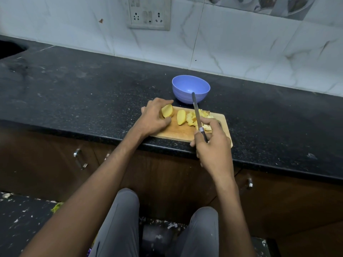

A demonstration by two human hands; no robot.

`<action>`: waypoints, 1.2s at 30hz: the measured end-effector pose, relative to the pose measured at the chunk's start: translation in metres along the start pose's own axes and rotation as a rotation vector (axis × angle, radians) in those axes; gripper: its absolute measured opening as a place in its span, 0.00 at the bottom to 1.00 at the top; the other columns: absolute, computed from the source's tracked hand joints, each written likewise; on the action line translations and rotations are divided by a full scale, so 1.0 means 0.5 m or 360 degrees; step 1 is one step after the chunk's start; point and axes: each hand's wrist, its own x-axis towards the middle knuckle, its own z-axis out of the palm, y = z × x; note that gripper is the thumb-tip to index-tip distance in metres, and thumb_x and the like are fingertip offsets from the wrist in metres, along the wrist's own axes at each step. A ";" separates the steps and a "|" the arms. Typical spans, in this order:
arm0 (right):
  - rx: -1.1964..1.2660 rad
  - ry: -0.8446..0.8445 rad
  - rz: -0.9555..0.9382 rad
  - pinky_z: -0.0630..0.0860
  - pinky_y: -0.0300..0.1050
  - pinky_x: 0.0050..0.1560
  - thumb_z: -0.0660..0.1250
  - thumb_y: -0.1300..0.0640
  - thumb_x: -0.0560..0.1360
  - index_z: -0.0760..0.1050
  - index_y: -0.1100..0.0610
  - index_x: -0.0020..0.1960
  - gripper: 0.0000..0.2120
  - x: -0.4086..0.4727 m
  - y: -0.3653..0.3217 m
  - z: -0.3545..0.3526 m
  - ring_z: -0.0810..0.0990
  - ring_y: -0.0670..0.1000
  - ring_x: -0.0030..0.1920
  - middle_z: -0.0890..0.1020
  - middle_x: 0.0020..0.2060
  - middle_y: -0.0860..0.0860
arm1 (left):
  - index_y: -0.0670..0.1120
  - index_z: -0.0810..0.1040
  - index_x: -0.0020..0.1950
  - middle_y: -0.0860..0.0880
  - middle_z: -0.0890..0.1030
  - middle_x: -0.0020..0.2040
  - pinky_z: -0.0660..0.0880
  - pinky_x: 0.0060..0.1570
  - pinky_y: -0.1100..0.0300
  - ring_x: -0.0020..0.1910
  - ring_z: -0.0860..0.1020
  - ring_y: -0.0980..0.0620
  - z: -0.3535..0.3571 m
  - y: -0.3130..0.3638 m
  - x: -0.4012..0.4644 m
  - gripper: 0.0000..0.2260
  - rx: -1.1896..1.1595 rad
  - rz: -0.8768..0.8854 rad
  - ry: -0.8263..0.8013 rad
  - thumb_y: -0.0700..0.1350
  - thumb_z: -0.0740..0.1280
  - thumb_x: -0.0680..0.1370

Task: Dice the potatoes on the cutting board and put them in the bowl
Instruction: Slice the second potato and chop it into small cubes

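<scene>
A wooden cutting board (178, 133) lies at the counter's front edge. On its left end my left hand (155, 117) grips a yellow potato half (167, 111). A second potato piece (181, 117) lies beside it, and a heap of cut potato pieces (203, 115) sits toward the board's right. My right hand (213, 143) holds a knife (196, 110) by its dark handle, the blade pointing away over the cut pieces toward the bowl. The blue bowl (191, 89) stands just behind the board and looks empty.
The black speckled counter (92, 93) runs left and right, with a sink cut-out (11, 49) at far left. A tiled wall with a socket plate (149, 14) rises behind. Brown cabinet doors with metal handles (79, 158) are below, and my knees are in front.
</scene>
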 end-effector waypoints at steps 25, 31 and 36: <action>0.0597 0.0044 -0.0025 0.69 0.43 0.23 0.65 0.57 0.85 0.71 0.47 0.70 0.15 0.086 0.059 0.041 0.74 0.52 0.28 0.84 0.37 0.57 | 0.50 0.79 0.67 0.55 0.82 0.63 0.73 0.70 0.56 0.64 0.79 0.59 -0.012 0.011 -0.011 0.21 -0.0632 0.0137 -0.0188 0.47 0.77 0.75; 0.0593 0.0043 -0.0017 0.69 0.44 0.24 0.65 0.57 0.85 0.71 0.47 0.70 0.15 0.083 0.060 0.041 0.75 0.52 0.28 0.84 0.37 0.57 | 0.43 0.76 0.68 0.48 0.82 0.64 0.74 0.65 0.61 0.65 0.79 0.55 -0.021 0.004 -0.014 0.19 -0.0979 -0.0012 -0.0182 0.39 0.73 0.78; 0.0553 0.0018 -0.0018 0.69 0.43 0.23 0.65 0.57 0.84 0.73 0.49 0.67 0.12 0.081 0.055 0.041 0.75 0.52 0.27 0.84 0.35 0.57 | 0.41 0.75 0.63 0.47 0.83 0.61 0.74 0.67 0.56 0.65 0.79 0.54 -0.013 -0.003 -0.012 0.18 -0.0923 -0.0059 -0.0181 0.39 0.76 0.76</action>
